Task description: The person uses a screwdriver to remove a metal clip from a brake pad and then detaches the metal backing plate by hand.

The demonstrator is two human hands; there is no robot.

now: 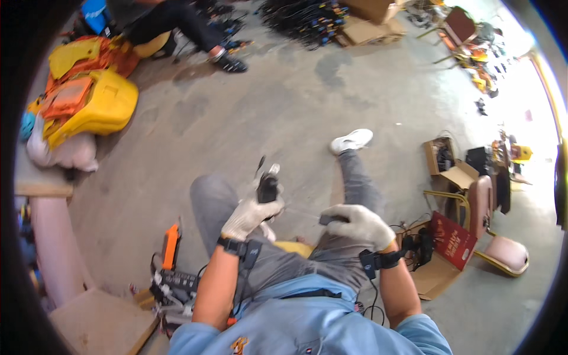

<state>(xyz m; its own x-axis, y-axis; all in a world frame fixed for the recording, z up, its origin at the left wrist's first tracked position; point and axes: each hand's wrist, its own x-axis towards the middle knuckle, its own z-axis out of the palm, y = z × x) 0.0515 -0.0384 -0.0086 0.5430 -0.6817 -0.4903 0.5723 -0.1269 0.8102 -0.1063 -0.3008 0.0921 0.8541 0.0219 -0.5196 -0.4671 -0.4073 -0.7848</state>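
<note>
My left hand [253,216], in a pale knit glove, is closed around a small black part [268,188] with a clear, shiny tip. A thin black piece [260,164] sticks up beside that tip. In my right hand [362,226], also gloved, is a small dark handle [332,219]. A thin pale line, like a slim shaft, runs from the handle toward my left hand; its far end is too faint to make out. Both hands are above my lap, a short way apart.
On the floor to my left lie an orange-bodied tool [171,246] and black and white parts [176,290]. Yellow plastic shells [109,102] are piled far left, near a seated person's leg [198,29]. To my right are a red box [451,239], cardboard [435,278] and a chair [504,254].
</note>
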